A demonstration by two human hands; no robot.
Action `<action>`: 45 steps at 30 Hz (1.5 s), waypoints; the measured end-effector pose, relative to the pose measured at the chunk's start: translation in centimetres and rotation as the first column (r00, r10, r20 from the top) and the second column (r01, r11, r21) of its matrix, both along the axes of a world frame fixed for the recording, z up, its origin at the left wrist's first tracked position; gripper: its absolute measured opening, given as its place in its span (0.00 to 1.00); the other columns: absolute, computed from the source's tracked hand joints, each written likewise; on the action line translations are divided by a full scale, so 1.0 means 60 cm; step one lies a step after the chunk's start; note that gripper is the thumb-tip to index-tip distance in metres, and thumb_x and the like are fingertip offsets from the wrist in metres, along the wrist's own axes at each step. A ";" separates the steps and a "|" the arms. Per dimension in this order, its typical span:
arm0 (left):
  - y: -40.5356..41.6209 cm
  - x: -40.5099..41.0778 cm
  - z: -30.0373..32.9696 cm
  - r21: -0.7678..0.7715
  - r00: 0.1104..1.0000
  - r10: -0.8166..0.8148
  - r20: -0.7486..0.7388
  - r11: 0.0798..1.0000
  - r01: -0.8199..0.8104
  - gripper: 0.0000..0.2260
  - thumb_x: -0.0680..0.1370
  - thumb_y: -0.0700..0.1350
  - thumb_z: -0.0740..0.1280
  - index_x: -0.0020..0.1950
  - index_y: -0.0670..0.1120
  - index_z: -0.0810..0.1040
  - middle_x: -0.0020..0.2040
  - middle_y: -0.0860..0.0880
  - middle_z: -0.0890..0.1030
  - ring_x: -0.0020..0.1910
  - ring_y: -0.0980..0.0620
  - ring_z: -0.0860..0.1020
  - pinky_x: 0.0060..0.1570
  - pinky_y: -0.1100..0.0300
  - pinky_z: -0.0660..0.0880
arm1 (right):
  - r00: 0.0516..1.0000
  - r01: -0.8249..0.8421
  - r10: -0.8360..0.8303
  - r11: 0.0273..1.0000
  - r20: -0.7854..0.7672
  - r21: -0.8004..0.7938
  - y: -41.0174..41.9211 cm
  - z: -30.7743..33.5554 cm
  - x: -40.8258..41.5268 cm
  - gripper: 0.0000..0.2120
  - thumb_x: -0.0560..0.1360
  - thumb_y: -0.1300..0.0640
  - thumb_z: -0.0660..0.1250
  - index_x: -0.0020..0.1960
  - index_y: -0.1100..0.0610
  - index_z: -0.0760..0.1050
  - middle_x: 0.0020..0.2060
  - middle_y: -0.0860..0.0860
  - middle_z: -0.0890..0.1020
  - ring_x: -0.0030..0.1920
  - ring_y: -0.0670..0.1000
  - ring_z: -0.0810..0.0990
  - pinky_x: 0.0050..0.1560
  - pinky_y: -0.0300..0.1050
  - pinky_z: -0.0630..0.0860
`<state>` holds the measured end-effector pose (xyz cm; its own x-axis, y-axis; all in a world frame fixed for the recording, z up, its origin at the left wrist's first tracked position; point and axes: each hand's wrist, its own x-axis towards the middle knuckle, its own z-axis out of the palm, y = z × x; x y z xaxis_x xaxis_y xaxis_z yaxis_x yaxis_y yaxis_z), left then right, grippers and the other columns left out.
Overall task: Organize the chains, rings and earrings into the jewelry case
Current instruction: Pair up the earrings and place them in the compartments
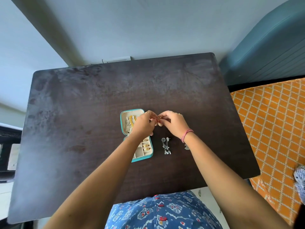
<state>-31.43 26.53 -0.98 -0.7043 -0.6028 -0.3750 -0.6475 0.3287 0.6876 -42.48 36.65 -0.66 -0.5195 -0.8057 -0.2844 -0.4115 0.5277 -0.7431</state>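
Observation:
An open teal jewelry case point(149, 158) lies on the dark table point(82, 129). Its lid half holds a gold chain point(132, 119) and a silver chain point(127, 125); several gold rings point(146, 145) sit in the slots of the lower half. Just right of the case, both hands meet above the table. My left hand point(143, 124) and my right hand point(175, 123) pinch a small gold earring point(159, 121) between their fingertips. A pair of long silver earrings point(165, 146) lies on the table below the hands. Another silver earring point(186, 147) peeks out beside my right wrist.
A wall runs behind the table's far edge. An orange patterned seat point(272, 129) and a blue-grey cushion point(267, 52) stand to the right. Dark furniture point(8, 146) sits off the left edge. My patterned blue clothing point(161, 212) is at the near edge.

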 end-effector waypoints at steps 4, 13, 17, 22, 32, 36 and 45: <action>-0.005 0.022 0.031 0.073 0.979 0.089 -0.183 0.994 -0.077 0.03 0.80 0.45 0.63 0.53 0.50 0.74 0.52 0.55 0.77 0.33 0.48 0.81 0.32 0.54 0.80 | 1.000 -0.011 0.009 0.992 -0.014 -0.127 -0.004 0.038 0.000 0.08 0.75 0.59 0.69 0.54 0.55 0.81 0.42 0.49 0.85 0.45 0.43 0.83 0.52 0.34 0.76; -0.028 0.062 0.131 0.155 0.825 0.261 -0.501 0.965 -0.212 0.10 0.78 0.42 0.67 0.60 0.47 0.77 0.51 0.53 0.82 0.38 0.60 0.81 0.22 0.66 0.72 | 0.998 -0.042 0.020 0.917 -0.059 -0.396 -0.048 0.140 0.021 0.09 0.74 0.57 0.71 0.53 0.56 0.82 0.43 0.49 0.86 0.45 0.42 0.83 0.51 0.35 0.77; -0.043 0.085 0.159 0.071 0.812 0.246 -0.529 0.966 -0.247 0.14 0.79 0.44 0.67 0.64 0.48 0.77 0.50 0.56 0.82 0.34 0.56 0.80 0.23 0.65 0.74 | 0.997 -0.068 0.050 0.882 -0.052 -0.466 -0.066 0.172 0.041 0.09 0.73 0.58 0.72 0.53 0.57 0.82 0.45 0.51 0.86 0.47 0.44 0.84 0.52 0.37 0.78; -0.054 0.114 0.193 0.001 0.797 0.183 -0.575 0.975 -0.224 0.11 0.80 0.44 0.65 0.62 0.50 0.77 0.53 0.51 0.81 0.32 0.60 0.79 0.23 0.65 0.74 | 0.993 -0.116 0.113 0.866 -0.036 -0.486 -0.085 0.205 0.059 0.09 0.73 0.58 0.71 0.54 0.58 0.82 0.45 0.51 0.85 0.47 0.43 0.83 0.51 0.34 0.77; -0.068 0.163 0.234 0.125 0.655 0.278 -0.703 0.954 -0.272 0.09 0.79 0.44 0.67 0.58 0.49 0.77 0.52 0.51 0.84 0.42 0.57 0.83 0.22 0.64 0.72 | 0.970 0.033 0.113 0.813 0.214 -0.581 -0.097 0.240 0.087 0.07 0.72 0.62 0.73 0.50 0.56 0.82 0.42 0.47 0.85 0.45 0.44 0.83 0.48 0.35 0.78; -0.070 0.170 0.236 0.114 0.651 0.274 -0.708 0.954 -0.278 0.08 0.77 0.44 0.70 0.55 0.50 0.79 0.48 0.52 0.84 0.39 0.54 0.83 0.24 0.65 0.73 | 0.971 0.039 0.103 0.823 0.217 -0.567 -0.099 0.237 0.096 0.07 0.73 0.60 0.72 0.49 0.52 0.81 0.42 0.46 0.85 0.45 0.42 0.83 0.48 0.34 0.77; -0.068 0.202 0.177 0.219 0.706 0.264 -0.657 0.963 -0.157 0.07 0.72 0.39 0.73 0.49 0.45 0.81 0.48 0.49 0.85 0.48 0.51 0.84 0.48 0.60 0.80 | 0.931 0.242 -0.045 0.819 0.362 -0.521 -0.094 0.186 0.128 0.08 0.73 0.62 0.72 0.52 0.58 0.80 0.40 0.54 0.85 0.40 0.49 0.84 0.48 0.40 0.79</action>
<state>-19.32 22.48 9.66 -0.6613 -0.7477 0.0607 -0.0336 0.1104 0.9933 -34.78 31.01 10.48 -0.6008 -0.7993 0.0116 -0.0529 0.0253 -0.9983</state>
